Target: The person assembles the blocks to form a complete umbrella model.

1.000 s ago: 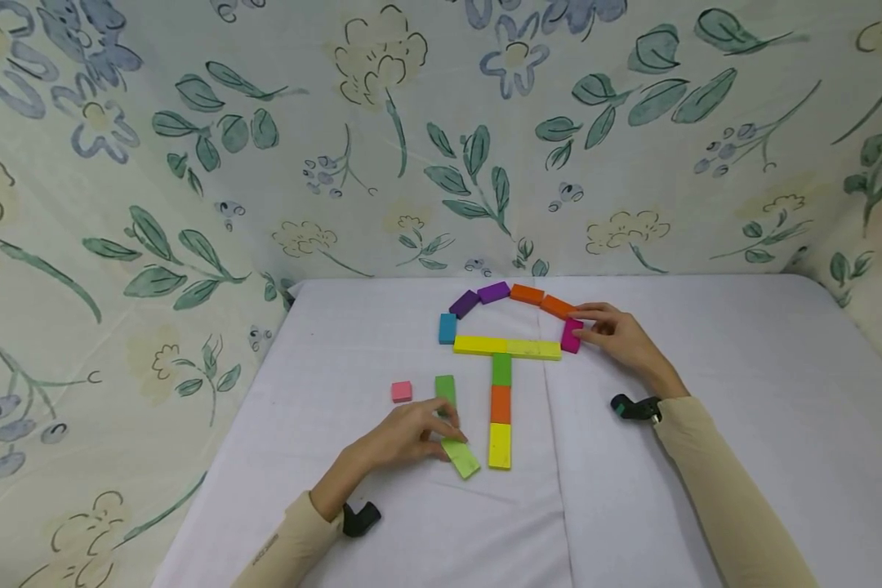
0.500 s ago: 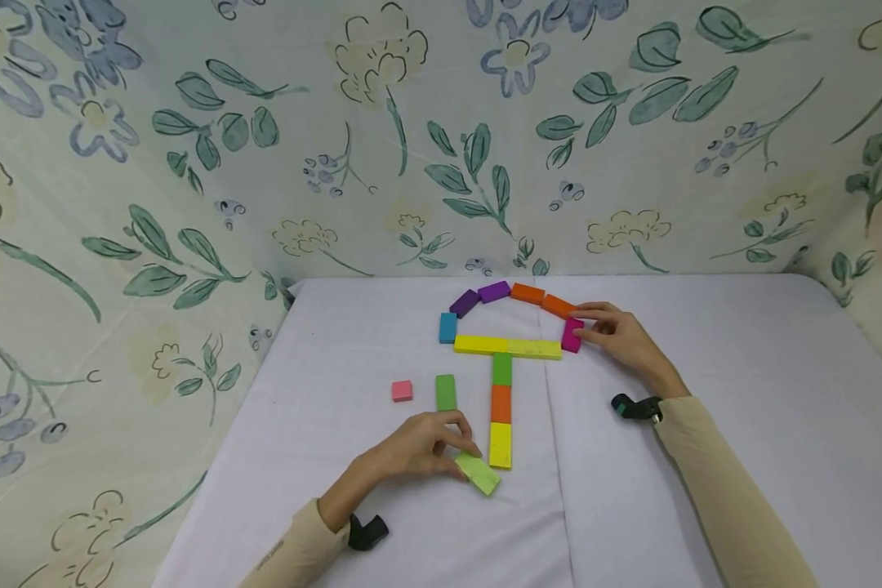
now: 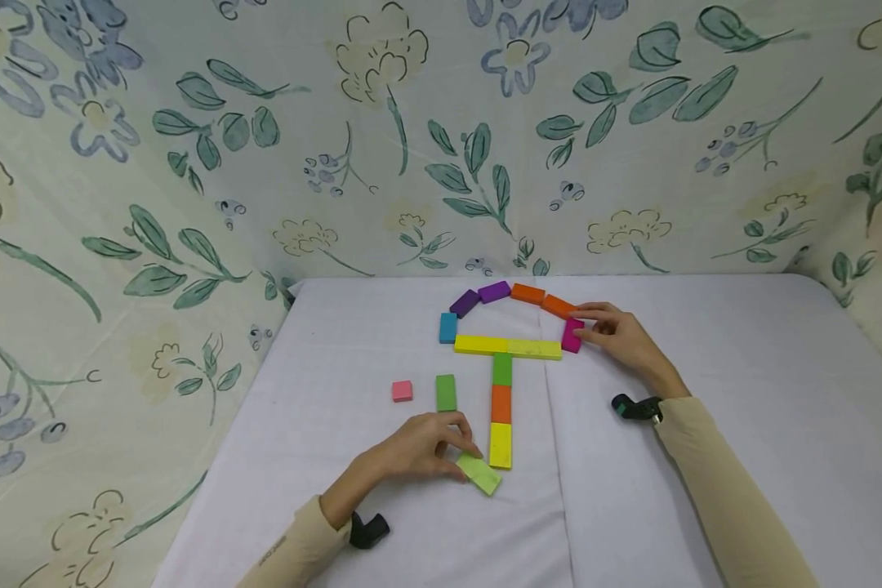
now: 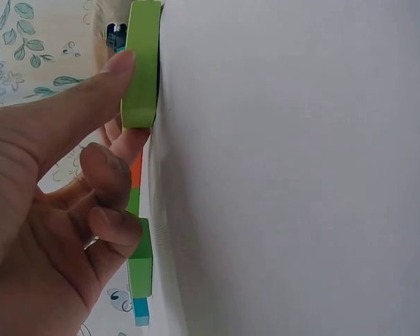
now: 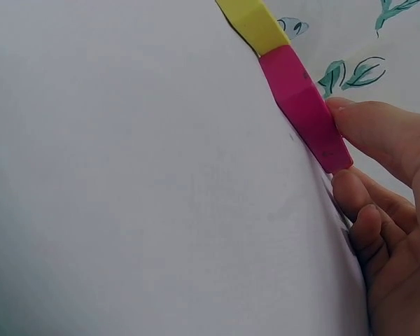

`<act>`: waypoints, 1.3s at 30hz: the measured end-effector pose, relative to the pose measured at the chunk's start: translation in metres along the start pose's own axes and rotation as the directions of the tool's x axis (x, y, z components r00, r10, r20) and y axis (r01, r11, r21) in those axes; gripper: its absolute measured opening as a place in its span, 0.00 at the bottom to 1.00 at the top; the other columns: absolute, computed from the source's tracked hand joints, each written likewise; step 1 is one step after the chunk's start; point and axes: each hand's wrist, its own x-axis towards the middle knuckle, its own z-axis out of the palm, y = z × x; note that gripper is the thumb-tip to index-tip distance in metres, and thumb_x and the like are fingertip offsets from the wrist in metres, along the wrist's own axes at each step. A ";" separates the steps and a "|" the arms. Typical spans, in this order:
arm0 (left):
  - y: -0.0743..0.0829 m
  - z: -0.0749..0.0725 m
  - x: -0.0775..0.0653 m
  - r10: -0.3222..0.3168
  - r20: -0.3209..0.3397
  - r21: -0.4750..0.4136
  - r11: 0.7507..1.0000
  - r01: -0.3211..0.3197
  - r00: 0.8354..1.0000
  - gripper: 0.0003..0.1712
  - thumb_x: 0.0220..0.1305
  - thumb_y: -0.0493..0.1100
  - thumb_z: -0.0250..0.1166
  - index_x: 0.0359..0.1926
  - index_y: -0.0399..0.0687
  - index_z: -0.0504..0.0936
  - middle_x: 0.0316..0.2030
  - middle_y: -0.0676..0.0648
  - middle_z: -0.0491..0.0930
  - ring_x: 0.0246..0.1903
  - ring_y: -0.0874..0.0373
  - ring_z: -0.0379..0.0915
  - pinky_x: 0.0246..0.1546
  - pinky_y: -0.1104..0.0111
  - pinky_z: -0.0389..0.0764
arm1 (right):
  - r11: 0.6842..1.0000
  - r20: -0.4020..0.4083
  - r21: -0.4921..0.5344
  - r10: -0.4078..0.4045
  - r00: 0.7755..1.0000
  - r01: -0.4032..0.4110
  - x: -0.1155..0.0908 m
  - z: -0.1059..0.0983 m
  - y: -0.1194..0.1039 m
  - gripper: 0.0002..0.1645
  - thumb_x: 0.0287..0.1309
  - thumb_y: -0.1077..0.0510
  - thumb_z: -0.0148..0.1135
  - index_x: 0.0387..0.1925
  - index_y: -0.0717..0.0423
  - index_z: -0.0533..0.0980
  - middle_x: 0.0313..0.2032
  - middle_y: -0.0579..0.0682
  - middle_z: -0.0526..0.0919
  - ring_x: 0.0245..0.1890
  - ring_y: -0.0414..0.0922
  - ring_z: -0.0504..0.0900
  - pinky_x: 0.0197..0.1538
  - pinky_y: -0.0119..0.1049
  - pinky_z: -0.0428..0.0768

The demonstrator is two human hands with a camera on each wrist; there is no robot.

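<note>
My left hand pinches a light green block between thumb and fingers, slanted just below the yellow block that ends a vertical row. Close up in the left wrist view, the thumb lies along one side of the light green block. My right hand holds a magenta block by its thumb and fingertips, beside an arch of blocks. From the right wrist, the magenta block abuts a yellow one, with the thumb on its side and fingertips at its near end.
Orange, purple and blue blocks form the arch over a yellow bar. Left of the vertical row lie a green block and a small pink block. White cloth covers the table.
My left hand has carried the light green block right and slightly toward me, below the yellow block, then nearly stopped. The green block behind it is uncovered. My right hand has stayed put.
</note>
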 end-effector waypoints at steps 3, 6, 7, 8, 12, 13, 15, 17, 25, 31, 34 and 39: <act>-0.002 0.000 -0.001 0.011 0.017 -0.013 1.000 -0.011 1.000 0.20 0.58 0.47 0.79 0.52 0.58 0.91 0.47 0.55 0.80 0.23 0.73 0.62 0.28 0.82 0.67 | 1.000 -0.001 0.006 -0.004 1.000 0.004 0.000 0.000 0.000 0.26 0.69 0.48 0.67 0.65 0.48 0.80 0.70 0.57 0.71 0.45 0.49 0.69 0.43 0.26 0.69; -0.004 -0.001 -0.001 0.021 0.023 -0.029 0.999 -0.020 1.000 0.19 0.60 0.47 0.78 0.53 0.58 0.91 0.47 0.55 0.80 0.23 0.73 0.63 0.27 0.82 0.68 | 1.000 -0.003 0.010 -0.009 1.000 0.009 0.000 0.000 0.000 0.25 0.69 0.48 0.67 0.65 0.49 0.80 0.69 0.57 0.71 0.45 0.49 0.69 0.42 0.25 0.69; -0.004 -0.001 -0.001 0.024 0.024 -0.036 0.999 -0.023 0.999 0.19 0.60 0.46 0.78 0.53 0.58 0.91 0.47 0.55 0.80 0.23 0.73 0.63 0.28 0.82 0.68 | 1.000 -0.004 0.011 -0.011 1.000 0.011 0.000 0.000 0.000 0.25 0.69 0.48 0.67 0.64 0.49 0.80 0.69 0.57 0.71 0.45 0.49 0.69 0.42 0.25 0.69; -0.004 -0.001 -0.001 0.024 0.025 -0.037 0.999 -0.023 0.999 0.19 0.60 0.46 0.78 0.53 0.58 0.91 0.46 0.55 0.80 0.23 0.73 0.63 0.28 0.82 0.68 | 1.000 -0.006 0.010 -0.013 1.000 0.013 0.000 0.000 0.001 0.25 0.69 0.49 0.67 0.64 0.49 0.80 0.69 0.57 0.71 0.45 0.49 0.69 0.42 0.25 0.69; -0.002 -0.002 0.000 0.029 0.028 -0.034 0.999 -0.028 0.999 0.18 0.59 0.47 0.78 0.52 0.59 0.91 0.44 0.56 0.80 0.24 0.73 0.63 0.29 0.82 0.68 | 1.000 -0.009 0.005 -0.006 1.000 0.006 0.000 0.000 0.001 0.25 0.69 0.49 0.67 0.64 0.49 0.80 0.69 0.57 0.72 0.44 0.48 0.70 0.42 0.25 0.70; -0.002 -0.002 0.000 0.033 0.029 -0.032 0.999 -0.032 0.999 0.19 0.58 0.47 0.79 0.52 0.59 0.91 0.44 0.56 0.80 0.24 0.73 0.63 0.29 0.82 0.68 | 1.000 -0.008 0.005 -0.001 1.000 0.001 0.000 0.000 0.001 0.25 0.69 0.49 0.67 0.64 0.49 0.80 0.69 0.57 0.71 0.44 0.48 0.70 0.42 0.26 0.70; -0.002 -0.002 0.001 0.039 0.029 -0.030 0.999 -0.038 0.999 0.19 0.57 0.47 0.79 0.51 0.59 0.91 0.43 0.56 0.80 0.24 0.73 0.63 0.29 0.82 0.67 | 1.000 -0.006 0.000 0.006 1.000 -0.006 0.001 0.000 0.001 0.25 0.69 0.48 0.67 0.65 0.49 0.80 0.69 0.56 0.71 0.45 0.48 0.70 0.42 0.26 0.70; -0.002 -0.003 0.001 0.042 0.030 -0.030 0.999 -0.041 0.999 0.19 0.57 0.48 0.79 0.51 0.59 0.92 0.43 0.56 0.80 0.24 0.73 0.63 0.29 0.82 0.67 | 1.000 -0.006 -0.001 0.013 1.000 -0.013 0.001 0.000 0.000 0.25 0.69 0.48 0.67 0.65 0.48 0.80 0.69 0.56 0.71 0.45 0.48 0.70 0.42 0.25 0.71; -0.003 -0.004 0.003 0.049 0.029 -0.054 0.997 -0.047 0.998 0.20 0.56 0.47 0.80 0.51 0.58 0.91 0.43 0.56 0.80 0.23 0.73 0.63 0.29 0.82 0.67 | 1.000 0.001 -0.008 0.014 1.000 -0.014 0.003 0.000 -0.001 0.25 0.70 0.48 0.67 0.65 0.49 0.79 0.70 0.56 0.71 0.46 0.49 0.70 0.42 0.24 0.71; -0.005 -0.005 0.004 0.050 0.028 -0.076 0.996 -0.048 0.998 0.19 0.56 0.47 0.80 0.51 0.58 0.92 0.42 0.56 0.81 0.23 0.73 0.64 0.28 0.81 0.68 | 1.000 0.004 -0.010 0.013 1.000 -0.013 0.002 0.000 -0.002 0.25 0.69 0.49 0.67 0.65 0.48 0.80 0.70 0.55 0.71 0.46 0.49 0.70 0.43 0.24 0.71; -0.006 -0.005 0.004 0.052 0.025 -0.076 0.996 -0.050 0.998 0.19 0.56 0.46 0.80 0.50 0.58 0.92 0.42 0.56 0.81 0.23 0.73 0.64 0.28 0.82 0.68 | 1.000 0.006 -0.005 0.012 1.000 -0.012 0.002 0.000 -0.002 0.26 0.70 0.47 0.66 0.65 0.48 0.79 0.70 0.56 0.71 0.46 0.48 0.70 0.43 0.24 0.71; -0.006 -0.004 0.005 0.060 0.024 -0.067 0.996 -0.058 0.998 0.19 0.56 0.47 0.80 0.50 0.57 0.92 0.43 0.56 0.81 0.23 0.74 0.63 0.29 0.82 0.68 | 0.999 0.007 0.012 0.037 0.999 -0.037 0.000 -0.003 -0.004 0.27 0.69 0.43 0.66 0.65 0.46 0.79 0.72 0.55 0.69 0.48 0.48 0.70 0.45 0.25 0.71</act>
